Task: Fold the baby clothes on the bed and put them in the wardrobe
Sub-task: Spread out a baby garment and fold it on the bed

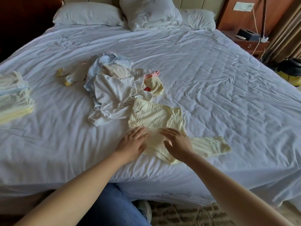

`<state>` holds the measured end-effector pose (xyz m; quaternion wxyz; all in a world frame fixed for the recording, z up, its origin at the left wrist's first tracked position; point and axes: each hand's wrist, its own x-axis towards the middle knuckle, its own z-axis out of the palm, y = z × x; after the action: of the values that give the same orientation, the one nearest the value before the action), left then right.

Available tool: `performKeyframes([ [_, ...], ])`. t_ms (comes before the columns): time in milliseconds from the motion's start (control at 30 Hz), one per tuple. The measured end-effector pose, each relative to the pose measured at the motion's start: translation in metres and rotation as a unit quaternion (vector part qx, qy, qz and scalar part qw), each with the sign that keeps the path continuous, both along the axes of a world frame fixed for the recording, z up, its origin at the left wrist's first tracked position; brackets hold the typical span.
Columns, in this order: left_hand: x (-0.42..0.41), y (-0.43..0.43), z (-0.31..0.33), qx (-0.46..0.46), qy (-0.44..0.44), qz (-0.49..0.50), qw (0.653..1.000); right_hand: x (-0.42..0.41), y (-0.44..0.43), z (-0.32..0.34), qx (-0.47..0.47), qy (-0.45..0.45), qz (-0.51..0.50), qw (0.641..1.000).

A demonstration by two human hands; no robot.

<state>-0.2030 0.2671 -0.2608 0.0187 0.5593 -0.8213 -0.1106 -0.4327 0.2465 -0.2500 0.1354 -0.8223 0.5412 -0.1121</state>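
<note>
Folded stack point(14, 97) left of loose heap point(112, 82) on bed point(211, 79)

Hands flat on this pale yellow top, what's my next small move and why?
Probably fold the outstretched sleeve inward over the yellow top: left hand and right hand rest flat on it, and that sleeve sticks out to the right.

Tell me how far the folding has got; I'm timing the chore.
Done: a stack of folded clothes sits at the left edge of the bed. In hand: the left hand and right hand press flat on a spread pale yellow baby top. Left: the jumbled pile of unfolded clothes mid-bed, then carrying everything to the wardrobe, which is out of view.
</note>
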Motion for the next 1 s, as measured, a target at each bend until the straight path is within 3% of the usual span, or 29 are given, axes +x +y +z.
performKeyframes([
  [67, -0.001, 0.005, -0.009, 0.009, -0.043, -0.002, 0.999, 0.000, 0.007, -0.013, 0.048, 0.053, 0.026, 0.997],
  [167, -0.001, 0.007, -0.012, 0.039, -0.054, 0.000, 0.998, -0.004, 0.016, -0.029, 0.036, 0.091, 0.040, 0.994],
  [333, -0.004, 0.002, -0.002, 0.072, -0.060, 0.007, 0.996, -0.005, 0.015, -0.032, 0.022, 0.059, 0.041, 0.997],
  [433, -0.011, 0.000, 0.010, 0.057, 0.002, 0.028, 0.998, -0.017, 0.016, -0.024, 0.025, -0.008, 0.058, 0.998],
  [567, -0.052, 0.006, 0.024, 0.042, 0.053, -0.048, 0.997, -0.064, 0.029, -0.019, -0.040, -0.073, -0.014, 0.996],
  [667, -0.095, 0.012, 0.030, 0.036, 0.090, -0.119, 0.988, -0.108, 0.039, -0.019, -0.065, -0.069, -0.063, 0.993],
  [767, -0.134, 0.011, 0.023, 0.020, 0.097, -0.160, 0.982, -0.147, 0.045, -0.020, -0.021, -0.031, -0.095, 0.995],
  [1000, -0.184, -0.001, 0.005, -0.032, 0.067, -0.116, 0.990, -0.182, 0.038, -0.016, 0.016, -0.023, -0.079, 0.996],
])
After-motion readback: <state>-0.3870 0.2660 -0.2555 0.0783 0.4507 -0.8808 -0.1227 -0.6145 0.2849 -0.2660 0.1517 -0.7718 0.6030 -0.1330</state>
